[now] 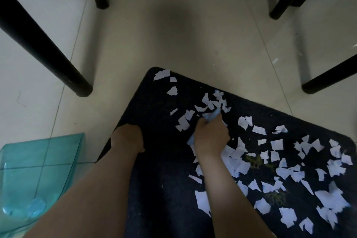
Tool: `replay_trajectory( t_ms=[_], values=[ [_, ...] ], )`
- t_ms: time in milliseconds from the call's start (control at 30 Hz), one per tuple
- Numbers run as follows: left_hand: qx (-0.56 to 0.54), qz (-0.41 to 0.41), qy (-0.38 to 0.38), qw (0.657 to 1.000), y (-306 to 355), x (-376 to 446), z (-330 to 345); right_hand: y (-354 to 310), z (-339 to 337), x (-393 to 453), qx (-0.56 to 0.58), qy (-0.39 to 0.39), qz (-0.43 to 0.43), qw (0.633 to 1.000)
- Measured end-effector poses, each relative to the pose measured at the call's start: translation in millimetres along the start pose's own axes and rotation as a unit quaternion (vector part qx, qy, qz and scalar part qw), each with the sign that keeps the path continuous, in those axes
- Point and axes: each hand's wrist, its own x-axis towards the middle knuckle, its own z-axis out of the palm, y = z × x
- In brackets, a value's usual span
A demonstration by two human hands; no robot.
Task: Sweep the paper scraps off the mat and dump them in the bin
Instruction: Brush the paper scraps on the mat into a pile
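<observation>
We see the right hand (211,136) curled round a light-blue tool (212,116) among white paper scraps (289,170) strewn over the dark mat (154,179) — the left hand (127,137) grips the mat's left edge — beside a teal dustpan (38,170).

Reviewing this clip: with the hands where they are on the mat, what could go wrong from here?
1. The paper scraps lie widely spread, some at the dark mat's far edge; a stroke by the right hand, which grips a light blue tool, could flick them onto the floor.
2. The left hand grips the mat's edge; lifting it could slide scraps off.
</observation>
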Motion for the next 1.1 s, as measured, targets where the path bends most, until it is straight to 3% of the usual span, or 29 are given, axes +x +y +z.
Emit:
replay_trajectory(
  t_ms=[100, 233, 367, 600, 733, 833, 967, 1100],
  values=[
    [0.002, 0.001, 0.001, 1.000, 0, 0, 0, 0, -17, -6, 0.068, 0.021, -0.016, 0.997],
    [0.003, -0.010, 0.003, 1.000, 2, -3, 1, -36, 10, -13, 0.106, -0.080, -0.069, 0.989],
    [0.002, -0.007, 0.018, 1.000, 1, -5, 1, -50, 33, -10, 0.040, -0.155, -0.140, 0.977],
    [0.008, -0.001, 0.009, 1.000, 1, -4, 1, -8, -32, 14, -0.151, -0.111, -0.037, 0.982],
    [0.008, -0.005, 0.005, 1.000, 1, -5, 0, -21, -45, 10, -0.017, -0.085, -0.042, 0.995],
    [-0.003, -0.014, 0.002, 1.000, 2, -5, -2, -46, -10, 0, 0.065, -0.112, -0.092, 0.987],
    [-0.009, -0.028, 0.012, 0.999, 6, 0, -2, -53, 27, -4, 0.026, -0.164, -0.144, 0.975],
    [-0.013, -0.057, 0.024, 0.998, 14, 10, -6, -22, 11, 10, -0.048, -0.096, -0.087, 0.990]
  ],
)
